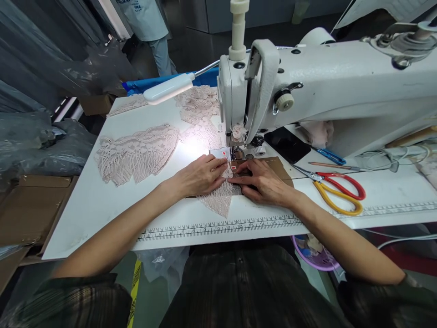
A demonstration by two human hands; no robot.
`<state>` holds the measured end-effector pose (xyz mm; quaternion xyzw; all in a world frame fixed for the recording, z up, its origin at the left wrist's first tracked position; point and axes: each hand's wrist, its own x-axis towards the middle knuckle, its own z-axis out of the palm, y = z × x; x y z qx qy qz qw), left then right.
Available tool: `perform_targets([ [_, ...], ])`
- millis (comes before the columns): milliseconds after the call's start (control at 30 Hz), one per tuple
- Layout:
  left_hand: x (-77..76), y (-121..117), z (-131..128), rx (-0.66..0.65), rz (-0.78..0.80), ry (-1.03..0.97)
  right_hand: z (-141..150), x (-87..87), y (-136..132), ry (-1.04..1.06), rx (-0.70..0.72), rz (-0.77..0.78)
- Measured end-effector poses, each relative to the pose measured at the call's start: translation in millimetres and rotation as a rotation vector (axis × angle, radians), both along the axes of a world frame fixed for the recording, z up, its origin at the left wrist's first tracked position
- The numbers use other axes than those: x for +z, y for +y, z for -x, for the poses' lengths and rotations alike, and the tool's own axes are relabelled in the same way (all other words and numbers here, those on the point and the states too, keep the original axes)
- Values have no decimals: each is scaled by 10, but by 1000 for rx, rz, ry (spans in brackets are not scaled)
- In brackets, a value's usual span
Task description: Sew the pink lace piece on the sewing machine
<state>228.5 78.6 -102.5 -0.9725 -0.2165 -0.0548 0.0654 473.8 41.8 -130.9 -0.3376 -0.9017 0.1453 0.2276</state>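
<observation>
1. Presently, in the head view, a lace piece (218, 200) lies below the presser foot (236, 154) of the white sewing machine (307, 75), its pointed end spreading toward the printed ruler strip (218, 228).
2. The left hand (201, 175) is palm down, loosely open, with fingers and thumb resting on the lace's left side.
3. The right hand (261, 182) is half-curled, its fingers apart and fingertips at the lace's right edge; I cannot tell whether they pinch it.
4. Left of the hands lies a scalloped lace panel (139, 150), near a lit lamp (169, 89).
5. To the right lie scissors with red and yellow handles (336, 189), a pencil (332, 166) and a black phone (287, 144).
</observation>
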Motion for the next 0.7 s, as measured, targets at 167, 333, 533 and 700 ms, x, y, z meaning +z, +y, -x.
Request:
perform_targets([
  [167,12,-104,-36,110,-11,93,15,-4,-20,-18,-20,-18],
  [333,27,-48,-144,155,-77,121,23,-58,12,48,-40,-66],
  [533,-37,59,-109,141,-4,-23,38,-79,24,82,-69,-55],
  [700,-77,37,-69,159,63,-95,41,-68,19,95,-73,-39],
])
